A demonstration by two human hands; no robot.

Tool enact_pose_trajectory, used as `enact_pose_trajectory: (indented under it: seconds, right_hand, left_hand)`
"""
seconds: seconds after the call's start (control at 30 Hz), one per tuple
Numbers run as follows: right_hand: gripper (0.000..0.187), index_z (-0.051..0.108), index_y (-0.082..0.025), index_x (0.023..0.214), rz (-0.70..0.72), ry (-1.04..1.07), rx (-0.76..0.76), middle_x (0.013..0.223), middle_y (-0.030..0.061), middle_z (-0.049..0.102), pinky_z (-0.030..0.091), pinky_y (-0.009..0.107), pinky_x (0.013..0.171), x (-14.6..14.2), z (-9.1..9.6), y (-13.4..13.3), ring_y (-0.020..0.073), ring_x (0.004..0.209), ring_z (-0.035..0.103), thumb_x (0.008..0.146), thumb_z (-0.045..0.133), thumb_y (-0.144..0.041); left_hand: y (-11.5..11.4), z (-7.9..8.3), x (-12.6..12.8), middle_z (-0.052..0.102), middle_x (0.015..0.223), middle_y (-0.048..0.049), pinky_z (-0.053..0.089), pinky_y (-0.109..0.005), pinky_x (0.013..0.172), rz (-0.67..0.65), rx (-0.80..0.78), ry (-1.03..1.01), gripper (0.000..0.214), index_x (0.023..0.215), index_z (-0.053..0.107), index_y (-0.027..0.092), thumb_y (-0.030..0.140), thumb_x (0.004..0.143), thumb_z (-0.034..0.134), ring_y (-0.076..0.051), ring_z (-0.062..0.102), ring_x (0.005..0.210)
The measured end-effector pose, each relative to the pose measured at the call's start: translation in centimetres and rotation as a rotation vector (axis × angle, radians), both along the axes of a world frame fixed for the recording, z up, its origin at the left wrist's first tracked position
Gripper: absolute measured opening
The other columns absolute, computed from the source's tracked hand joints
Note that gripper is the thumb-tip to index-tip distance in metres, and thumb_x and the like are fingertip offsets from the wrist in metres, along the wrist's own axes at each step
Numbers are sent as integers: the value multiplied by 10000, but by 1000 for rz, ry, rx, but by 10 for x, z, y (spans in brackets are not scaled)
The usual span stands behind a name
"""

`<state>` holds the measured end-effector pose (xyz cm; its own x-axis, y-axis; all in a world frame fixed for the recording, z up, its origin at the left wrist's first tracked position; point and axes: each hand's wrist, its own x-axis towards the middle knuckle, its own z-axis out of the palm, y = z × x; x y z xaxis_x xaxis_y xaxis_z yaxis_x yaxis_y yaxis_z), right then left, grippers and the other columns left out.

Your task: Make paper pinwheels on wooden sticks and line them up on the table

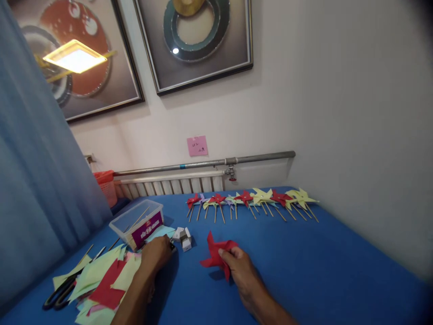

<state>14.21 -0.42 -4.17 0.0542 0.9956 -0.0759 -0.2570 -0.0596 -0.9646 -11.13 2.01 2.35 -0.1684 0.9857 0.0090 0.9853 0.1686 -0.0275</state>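
My right hand [238,268] pinches a red folded paper pinwheel [216,254] just above the blue table [304,271]. My left hand [156,253] reaches to the left of it, fingers curled down at a small pile of white boxes [182,237] beside a clear plastic box [137,221]; what the fingers hold, if anything, is hidden. A row of several finished pinwheels on wooden sticks [252,201], red, yellow and purple, lies along the far edge of the table.
Loose sheets of green, red and pink paper [104,282] lie at the near left with black scissors [61,294] beside them. Wooden sticks poke out of the plastic box. A blue curtain [34,180] hangs left; a radiator [169,184] and pipe run along the wall.
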Motion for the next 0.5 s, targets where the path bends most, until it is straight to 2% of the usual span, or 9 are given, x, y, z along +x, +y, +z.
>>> enact_pose_trajectory:
  seconds: [0.07,0.17,0.3,0.5]
  right_hand:
    - [193,704,-162,765,2,6,2,644,-10,666,420,256,569,1,1,-2,126,564,563,764,767,-344]
    - [215,694,-172,731,7,10,20,645,-7,670,435,256,580,2,2,-3,130,576,576,744,786,-366]
    - [283,682,-181,703,11,17,15,619,-4,667,436,262,564,4,0,0,139,563,578,687,811,-432]
    - [345,693,-181,708,-5,14,-23,616,-6,677,458,266,577,3,2,1,142,568,589,616,837,-480]
  left_hand:
    - [-3,-3,-4,788,981,-124,452,-315,686,-7,71,-88,302,946,751,217,223,922,449,-291,737,910]
    - [-2,-7,-8,773,920,-70,396,-283,672,-29,129,-209,221,835,741,229,197,871,525,-247,710,891]
    - [3,-9,-9,755,866,-41,358,-266,667,-48,164,-367,158,775,735,212,132,783,599,-209,671,849]
    - [-3,-6,3,642,649,12,326,-247,620,-101,362,-603,152,671,630,185,56,731,574,-149,572,660]
